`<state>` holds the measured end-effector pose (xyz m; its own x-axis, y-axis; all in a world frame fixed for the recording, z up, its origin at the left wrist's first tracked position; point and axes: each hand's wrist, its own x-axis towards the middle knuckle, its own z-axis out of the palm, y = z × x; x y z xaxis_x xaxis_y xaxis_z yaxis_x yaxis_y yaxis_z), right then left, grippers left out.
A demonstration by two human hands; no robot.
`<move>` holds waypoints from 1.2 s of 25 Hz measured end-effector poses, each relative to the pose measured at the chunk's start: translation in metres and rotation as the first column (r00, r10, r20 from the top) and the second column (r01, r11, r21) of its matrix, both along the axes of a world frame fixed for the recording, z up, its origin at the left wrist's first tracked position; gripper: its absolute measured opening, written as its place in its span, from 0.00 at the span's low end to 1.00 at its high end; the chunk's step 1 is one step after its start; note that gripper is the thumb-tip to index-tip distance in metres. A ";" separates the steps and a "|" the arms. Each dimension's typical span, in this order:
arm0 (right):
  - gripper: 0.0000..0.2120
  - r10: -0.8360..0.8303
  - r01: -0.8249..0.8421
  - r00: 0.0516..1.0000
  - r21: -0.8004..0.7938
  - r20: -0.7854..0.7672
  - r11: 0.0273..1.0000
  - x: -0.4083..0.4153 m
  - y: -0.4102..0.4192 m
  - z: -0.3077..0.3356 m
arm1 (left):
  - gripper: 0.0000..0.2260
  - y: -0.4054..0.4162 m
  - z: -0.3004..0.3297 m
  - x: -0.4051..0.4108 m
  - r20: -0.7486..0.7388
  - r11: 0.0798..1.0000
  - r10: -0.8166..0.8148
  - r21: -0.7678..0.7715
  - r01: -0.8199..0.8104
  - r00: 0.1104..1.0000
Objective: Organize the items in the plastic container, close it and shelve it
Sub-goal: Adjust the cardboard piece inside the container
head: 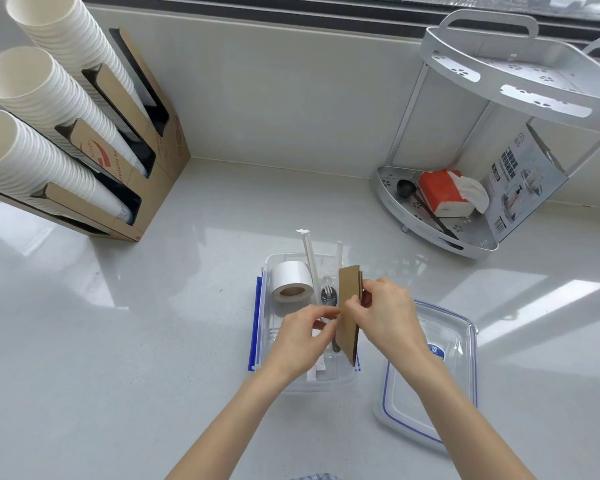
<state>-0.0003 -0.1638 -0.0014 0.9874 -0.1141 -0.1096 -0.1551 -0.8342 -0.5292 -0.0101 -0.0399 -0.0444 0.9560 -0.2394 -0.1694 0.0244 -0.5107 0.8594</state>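
The clear plastic container [262,337] sits open on the pale counter [153,341], its blue side clip [255,323] folded outward on the left. Both hands work over it. The right hand [385,313] pinches a stack of brown cardboard pieces [349,306] between thumb and fingers, holding the stack on edge along the container's right side, with its top end rising past the fingers and its lower end reaching toward the near wall. The left hand [300,336] is closed at the fingertips right against the stack's left face; whether it grips the cardboard or something small beside it cannot be told.

Just left of the pinch, a metal spoon [328,296] lies in the container, partly hidden by the left hand. Beyond it, wrapped straws [310,258] lean out over the far wall, and a roll of white tape [290,282] lies in the far left corner.

To the right of the right wrist, the lid [447,341] lies flat on the counter, touching or nearly touching the container. Farther off to the right stands a white two-tier corner shelf [499,81], with a red tissue pack [442,192] and a black scoop [404,188] on its lower tier. Far to the left, a cardboard dispenser [153,188] holds stacks of white paper cups [32,98].
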 end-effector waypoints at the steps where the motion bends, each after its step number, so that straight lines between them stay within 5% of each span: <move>1: 0.11 -0.002 0.002 1.000 -0.005 0.000 1.000 0.001 -0.001 0.002 | 0.14 0.000 -0.004 0.003 0.019 0.988 -0.065 0.139 0.062 0.998; 5: 0.18 0.018 -0.019 0.999 -0.032 -0.034 0.999 0.005 0.000 0.001 | 0.16 -0.007 -0.017 0.014 0.020 0.806 -0.345 0.520 0.284 0.939; 12: 0.08 0.054 -0.060 0.996 -0.084 -0.071 0.995 0.003 0.002 -0.012 | 0.17 0.001 -0.031 0.019 0.017 0.613 -0.493 0.716 0.333 0.870; 22: 0.04 0.076 -0.088 0.989 -0.089 -0.129 0.992 0.008 0.006 -0.024 | 0.17 0.002 -0.033 0.017 0.033 0.576 -0.490 0.762 0.296 0.871; 27: 0.10 0.066 -0.084 0.984 -0.101 -0.164 0.991 0.010 0.006 -0.027 | 0.18 0.001 -0.032 0.022 0.023 0.546 -0.476 0.791 0.275 0.879; 30: 0.03 0.061 -0.083 0.982 -0.120 -0.177 0.989 0.012 0.009 -0.033 | 0.18 0.000 -0.032 0.021 0.026 0.548 -0.467 0.794 0.265 0.884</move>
<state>0.0113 -0.1547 -0.0341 0.9609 -0.0675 -0.2684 -0.1723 -0.9049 -0.3893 0.0106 -0.0395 -0.0767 0.8467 -0.4597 -0.2677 -0.4448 -0.8878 0.1178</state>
